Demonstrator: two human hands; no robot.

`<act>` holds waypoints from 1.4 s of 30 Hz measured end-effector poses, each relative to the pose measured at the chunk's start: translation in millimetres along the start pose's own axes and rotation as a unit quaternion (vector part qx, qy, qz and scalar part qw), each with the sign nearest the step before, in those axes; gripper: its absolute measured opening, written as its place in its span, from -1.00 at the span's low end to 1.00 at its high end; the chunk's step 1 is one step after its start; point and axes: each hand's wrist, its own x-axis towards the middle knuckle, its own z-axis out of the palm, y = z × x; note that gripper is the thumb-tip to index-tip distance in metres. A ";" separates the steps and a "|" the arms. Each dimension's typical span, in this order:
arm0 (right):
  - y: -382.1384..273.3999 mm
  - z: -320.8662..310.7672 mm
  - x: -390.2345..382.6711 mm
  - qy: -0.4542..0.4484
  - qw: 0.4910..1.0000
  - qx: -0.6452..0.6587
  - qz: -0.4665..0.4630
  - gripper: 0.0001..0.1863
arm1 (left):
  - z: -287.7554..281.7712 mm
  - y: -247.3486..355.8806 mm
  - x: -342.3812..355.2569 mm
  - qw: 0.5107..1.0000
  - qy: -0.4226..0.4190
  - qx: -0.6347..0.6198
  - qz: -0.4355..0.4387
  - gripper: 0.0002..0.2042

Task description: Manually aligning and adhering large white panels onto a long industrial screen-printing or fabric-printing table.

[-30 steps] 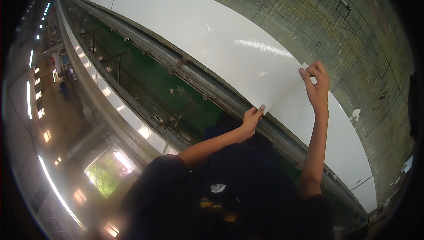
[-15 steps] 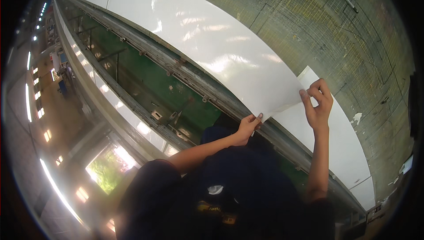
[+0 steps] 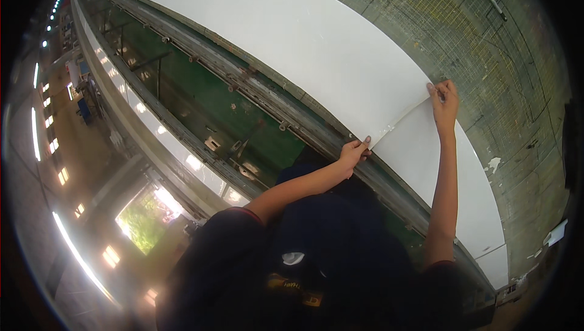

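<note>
A long, glossy white sheet (image 3: 304,45) lies along the table, running away to the far left. Its right-hand end edge meets or overlaps a second white sheet (image 3: 456,185) that continues toward the lower right. My left hand (image 3: 354,153) pinches the near corner of the long sheet between thumb and fingers, right by the table's metal edge. At the far corner of that same edge, my right hand (image 3: 445,103) grips the sheet with thumb and bent fingers. Between my hands the edge runs as a nearly straight line, with a slightly raised, shiny strip.
Beyond the sheets is a scratched, greenish worktop (image 3: 474,51) with a dark marker pen (image 3: 493,1) on it. White scraps (image 3: 556,232) lie at the right. A metal rail (image 3: 283,121) borders the near side, above a green floor (image 3: 207,97). Another long bench (image 3: 152,142) stands to the left.
My right hand has moved away from me and lower onto the sheet. The long sheet's end, lifted and curled before, now lies flatter. My left hand has shifted slightly right and farther away.
</note>
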 end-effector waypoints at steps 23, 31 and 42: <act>28.1 8.4 5.4 -0.013 0.988 -0.148 -0.051 -0.67 | 2.5 0.4 7.5 0.996 0.034 0.072 0.029 -0.57; 40.2 16.7 4.6 0.020 0.983 -0.163 -0.085 -0.66 | 7.2 1.6 2.1 0.986 0.077 0.124 0.080 -0.57; 17.7 26.7 -1.7 0.060 0.976 -0.194 0.075 -0.58 | -4.9 -4.6 -10.7 0.852 0.134 0.433 0.262 -0.42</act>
